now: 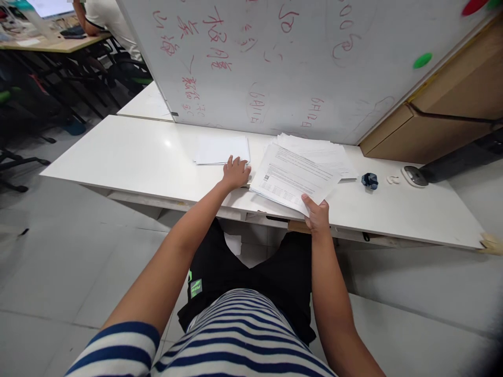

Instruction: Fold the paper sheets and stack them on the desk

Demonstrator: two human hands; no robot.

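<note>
My right hand [317, 212] grips the lower right corner of a printed paper sheaf [294, 178], thumb on top and the other fingers underneath. The sheaf is tilted over the desk's front edge, and its top sheet shows lines of text and a small square code. Behind it lies another stack of papers [334, 157], partly covered by the sheaf. My left hand [236, 173] rests with fingers spread at the near right corner of a blank white paper stack [222, 150]. Whether those fingertips press on the paper or the desk I cannot tell.
The white desk [129, 152] backs onto a whiteboard [243, 63] with red handwriting. A dark blue object [370, 181], a small white piece [393, 179] and a rounded white-and-grey device [415, 176] sit to the right. Cardboard boxes [440, 115] stand behind them. Another person [112, 23] sits at the far left table.
</note>
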